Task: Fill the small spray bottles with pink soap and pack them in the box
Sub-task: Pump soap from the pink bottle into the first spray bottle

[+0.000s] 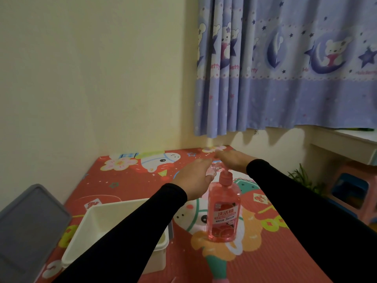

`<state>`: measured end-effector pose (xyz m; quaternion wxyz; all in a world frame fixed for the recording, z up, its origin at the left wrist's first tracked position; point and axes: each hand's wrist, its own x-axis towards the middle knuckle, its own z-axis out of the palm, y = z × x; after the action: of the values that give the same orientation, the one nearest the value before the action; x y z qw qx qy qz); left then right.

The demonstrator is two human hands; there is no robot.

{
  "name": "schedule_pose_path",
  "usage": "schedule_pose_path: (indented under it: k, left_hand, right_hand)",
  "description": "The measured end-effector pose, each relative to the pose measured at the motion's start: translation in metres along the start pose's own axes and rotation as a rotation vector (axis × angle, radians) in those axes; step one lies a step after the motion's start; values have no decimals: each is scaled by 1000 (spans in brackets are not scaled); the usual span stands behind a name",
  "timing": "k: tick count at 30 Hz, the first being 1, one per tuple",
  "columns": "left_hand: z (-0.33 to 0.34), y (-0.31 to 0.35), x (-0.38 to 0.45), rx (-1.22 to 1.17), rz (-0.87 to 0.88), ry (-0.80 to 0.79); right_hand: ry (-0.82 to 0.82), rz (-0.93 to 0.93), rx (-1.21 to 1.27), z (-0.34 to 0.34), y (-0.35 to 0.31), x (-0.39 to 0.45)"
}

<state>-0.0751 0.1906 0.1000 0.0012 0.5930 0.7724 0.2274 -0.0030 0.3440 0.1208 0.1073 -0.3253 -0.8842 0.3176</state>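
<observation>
A tall pink soap pump bottle [224, 213] stands upright on the red cartoon mat [285, 252]. My right hand [234, 160] lies flat on top of its pump head, fingers stretched out. My left hand [193, 176] holds a small clear spray bottle [215, 167] just left of the pump spout, mostly hidden by my fingers. The white open box [98, 240] sits at the near left, partly covered by my left sleeve.
A grey lid [28, 231] leans at the far left beside the box. The wall and a blue curtain [285, 68] close off the back. A white shelf, a small plant and coloured stools [350, 193] stand at the right.
</observation>
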Motion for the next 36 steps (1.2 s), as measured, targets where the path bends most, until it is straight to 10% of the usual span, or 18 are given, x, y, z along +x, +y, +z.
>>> schedule_pose_path:
  k: [36]
  left_hand:
    - [9, -5, 1, 39, -15, -22]
  right_hand:
    - [-12, -64, -77, 13, 13, 10]
